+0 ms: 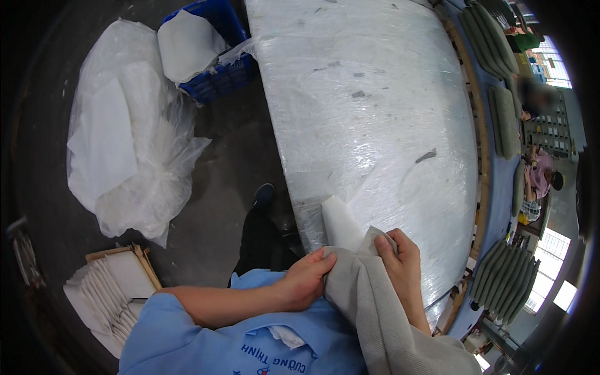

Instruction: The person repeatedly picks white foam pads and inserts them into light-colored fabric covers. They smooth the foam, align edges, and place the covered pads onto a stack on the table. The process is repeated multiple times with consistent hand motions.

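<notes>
A grey fabric piece (359,281), perhaps a cover, hangs between my hands at the near edge of the table and drapes over my right forearm toward the lower right. My left hand (306,279) pinches its left edge between thumb and fingers. With the thumb on top, my right hand (403,265) grips a raised edge of the same fabric. Beyond it a white soft slab (340,222), like foam or padding, sticks out over the tabletop; its lower end is hidden behind the fabric.
The table (369,125) is wrapped in shiny plastic film with dark scraps on it. At left are a plastic bag of white material (119,144), a blue crate (225,81) and a box of white sheets (109,281). Grey-green cushions (506,281) and people stand at right.
</notes>
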Available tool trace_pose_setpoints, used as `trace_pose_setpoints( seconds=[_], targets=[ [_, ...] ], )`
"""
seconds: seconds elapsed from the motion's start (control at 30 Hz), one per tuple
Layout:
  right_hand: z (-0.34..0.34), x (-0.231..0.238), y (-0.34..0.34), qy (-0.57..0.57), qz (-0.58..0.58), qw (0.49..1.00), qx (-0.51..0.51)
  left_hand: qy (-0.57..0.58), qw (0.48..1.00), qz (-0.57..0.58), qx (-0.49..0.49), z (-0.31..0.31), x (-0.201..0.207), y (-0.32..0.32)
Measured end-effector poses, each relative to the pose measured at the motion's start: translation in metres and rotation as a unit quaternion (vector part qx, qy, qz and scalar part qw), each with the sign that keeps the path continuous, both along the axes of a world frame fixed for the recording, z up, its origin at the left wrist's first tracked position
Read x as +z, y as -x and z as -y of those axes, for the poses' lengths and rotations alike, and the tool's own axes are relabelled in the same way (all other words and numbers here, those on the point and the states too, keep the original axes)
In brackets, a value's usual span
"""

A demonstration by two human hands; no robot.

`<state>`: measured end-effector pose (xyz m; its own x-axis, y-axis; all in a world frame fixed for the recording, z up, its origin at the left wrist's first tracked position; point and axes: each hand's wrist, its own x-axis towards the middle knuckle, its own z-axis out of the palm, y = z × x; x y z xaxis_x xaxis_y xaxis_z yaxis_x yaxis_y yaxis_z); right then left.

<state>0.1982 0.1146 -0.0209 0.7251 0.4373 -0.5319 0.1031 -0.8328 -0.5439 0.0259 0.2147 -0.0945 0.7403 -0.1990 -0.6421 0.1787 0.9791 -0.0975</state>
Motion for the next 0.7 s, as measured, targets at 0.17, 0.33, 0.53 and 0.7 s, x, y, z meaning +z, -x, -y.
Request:
trace_pose_setpoints(
  seconds=[0.17,0.33,0.53,0.7],
  targets=[
    [0.006,-0.013,-0.002,0.002,-0.003,1.0,-0.001,-0.104,0.993,-0.041,-0.025,0.011,-0.015,-0.009],
    [0.018,-0.031,-0.007,-0.012,-0.02,0.999,-0.045,-0.171,0.985,-0.027,-0.008,0.023,-0.027,-0.009],
    [0.028,-0.046,-0.01,-0.011,-0.031,0.998,-0.055,-0.224,0.974,-0.034,-0.023,0.028,-0.039,-0.014],
    [0.028,-0.048,-0.011,-0.005,-0.026,0.998,-0.06,-0.223,0.973,-0.046,-0.046,0.027,-0.043,-0.022]
  ],
)
